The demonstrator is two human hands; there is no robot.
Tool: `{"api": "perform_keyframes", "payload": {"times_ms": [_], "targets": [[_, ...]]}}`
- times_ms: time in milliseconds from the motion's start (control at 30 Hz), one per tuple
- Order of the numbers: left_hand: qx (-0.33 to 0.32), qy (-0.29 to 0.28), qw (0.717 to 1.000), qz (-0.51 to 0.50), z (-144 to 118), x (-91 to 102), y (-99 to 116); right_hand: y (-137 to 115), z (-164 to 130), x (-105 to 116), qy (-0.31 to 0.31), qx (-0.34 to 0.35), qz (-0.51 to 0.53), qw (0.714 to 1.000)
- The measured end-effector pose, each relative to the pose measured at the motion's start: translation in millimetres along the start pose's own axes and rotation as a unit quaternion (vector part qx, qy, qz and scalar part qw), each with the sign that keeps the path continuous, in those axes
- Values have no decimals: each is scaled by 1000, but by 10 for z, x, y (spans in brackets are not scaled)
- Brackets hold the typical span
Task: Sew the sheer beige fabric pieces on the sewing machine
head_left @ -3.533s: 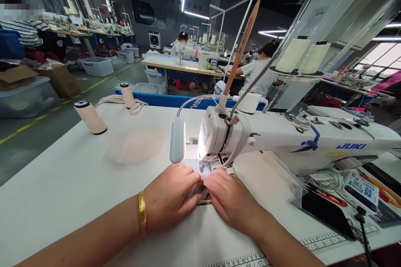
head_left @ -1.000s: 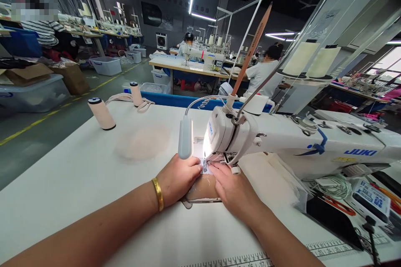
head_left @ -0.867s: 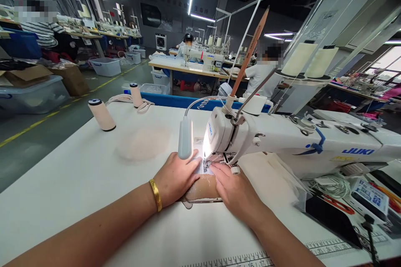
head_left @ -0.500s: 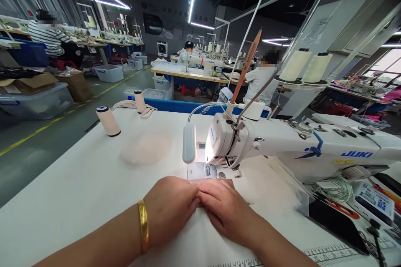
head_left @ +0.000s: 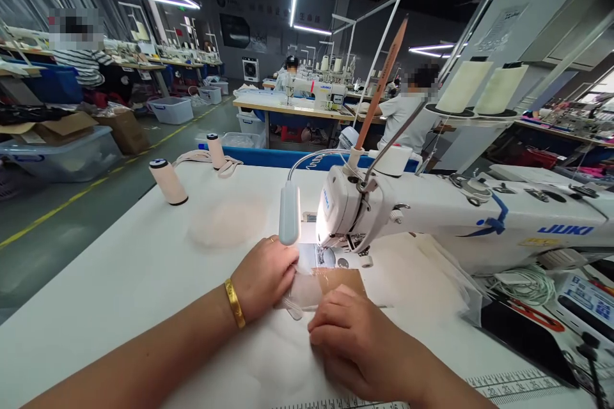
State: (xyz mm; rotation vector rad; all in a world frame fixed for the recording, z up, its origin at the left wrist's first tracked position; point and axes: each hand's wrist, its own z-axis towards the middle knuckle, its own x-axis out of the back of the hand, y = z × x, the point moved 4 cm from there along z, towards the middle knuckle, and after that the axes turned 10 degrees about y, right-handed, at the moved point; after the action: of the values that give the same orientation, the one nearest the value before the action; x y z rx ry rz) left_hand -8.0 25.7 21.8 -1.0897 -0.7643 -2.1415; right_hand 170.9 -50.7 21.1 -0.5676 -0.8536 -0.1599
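A white Juki sewing machine (head_left: 432,211) stands on the white table (head_left: 119,268), its lamp (head_left: 289,222) lit over the needle plate. In front of the presser foot lies a small sheer beige fabric piece (head_left: 326,286) with a darker tan part. My left hand (head_left: 263,276), with a gold bangle on the wrist, rests on the piece's left edge and grips it. My right hand (head_left: 350,342) lies curled on the table just below the piece, touching its near edge.
Two thread spools (head_left: 167,182) stand at the table's far left beside a beige strap bundle (head_left: 225,166). A faint stack of sheer fabric (head_left: 228,222) lies mid-table. Cables and black items (head_left: 522,326) crowd the right. Other people sit at machines behind.
Both hands pushed the piece under the presser foot, then drew it back toward me. Now the right hand has slid lower and the tan part of the piece shows.
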Motion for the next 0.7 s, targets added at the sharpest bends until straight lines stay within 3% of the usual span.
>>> {"api": "perform_keyframes", "payload": {"times_ms": [133, 267, 400, 700], "targets": [[-36, 62, 995, -62, -21, 43, 117, 162, -25, 111, 125, -152, -15, 980], [-78, 116, 986, -87, -53, 65, 227, 321, -31, 53, 128, -269, -21, 954], [-80, 148, 980, -109, -81, 48, 259, 337, 7, 22, 162, -249, 7, 955], [-109, 147, 971, -155, -59, 78, 357, 277, 6, 35, 212, -175, -15, 961]]}}
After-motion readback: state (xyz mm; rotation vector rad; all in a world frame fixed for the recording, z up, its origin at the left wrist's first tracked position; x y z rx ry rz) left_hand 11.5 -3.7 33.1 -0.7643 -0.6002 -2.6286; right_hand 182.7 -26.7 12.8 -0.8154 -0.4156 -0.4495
